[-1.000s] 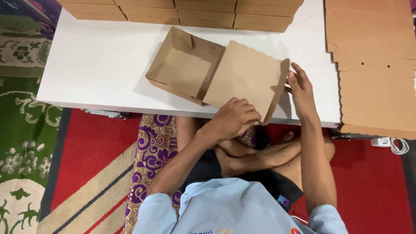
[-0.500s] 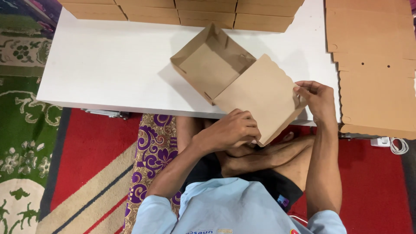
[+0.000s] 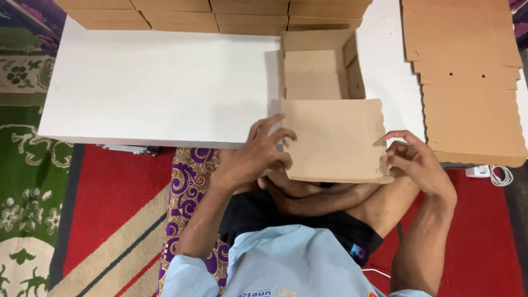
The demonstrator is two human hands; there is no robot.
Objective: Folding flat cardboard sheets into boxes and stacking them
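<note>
1. The brown cardboard box (image 3: 324,104) lies open at the near edge of the white table (image 3: 159,88), right of its middle. Its tray half rests on the tabletop with low walls standing up; its flat lid panel sticks out past the table edge toward you, over your crossed legs.
2. The lid panel's two side edges are cut in a wavy, scalloped line. The card is plain, with no print that can be made out.
3. Your left hand (image 3: 258,157) grips the lid's left edge near the corner, fingers curled over the top face, thumb hidden beneath, so it is closed on the card.
4. Your right hand (image 3: 415,159) pinches the lid's right edge at its near corner, fingertips bent in against the scalloped rim, also closed on the card.
5. Along the table's far edge runs a row of stacked folded boxes (image 3: 214,14), the same brown, packed side by side, just behind the open tray.
6. To the right lies a pile of flat cardboard blanks (image 3: 467,88), unfolded, with scalloped edges and small punched holes; it overhangs the table's near edge, close beside your right hand but apart from it.
7. Below that pile, a white plug and coiled cable (image 3: 492,175) sit on the red carpet (image 3: 121,209).
8. Left of the table, the carpet turns green with pale floral patterns; a purple patterned mat (image 3: 190,181) lies beside your left forearm.
</note>
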